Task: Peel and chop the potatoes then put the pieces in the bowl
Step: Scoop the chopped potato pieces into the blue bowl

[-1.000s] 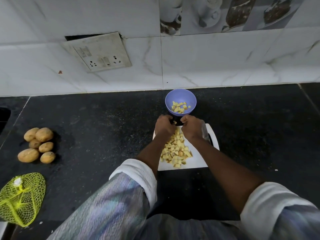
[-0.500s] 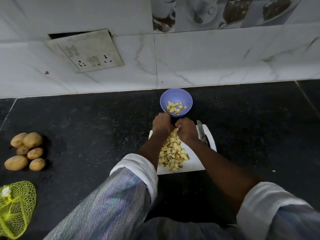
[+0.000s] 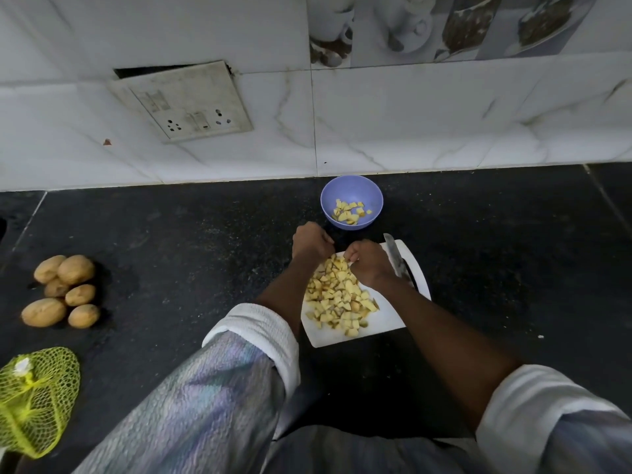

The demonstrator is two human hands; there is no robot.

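Nearest us on the left, a yellow net bag (image 3: 34,398) lies slack on the black worktop (image 3: 191,254). Ahead of our sleeves sits the white chopping board (image 3: 386,323), bearing a broad pile of potato cubes (image 3: 338,299). Off to the left, well apart from it, six whole potatoes (image 3: 75,270) wait with their skins on. At the far end of the pile our left hand (image 3: 313,242) and right hand (image 3: 369,265) are knuckles-up with fingers curled under; we cannot tell whether they enclose cubes or merely rake them. The knife (image 3: 396,261) lies let go along the board's right side. Beyond, the lilac bowl (image 3: 333,200) holds only a few pieces (image 3: 350,212). We judge one batch cut, its transfer barely begun, and most of the peeling and chopping left.
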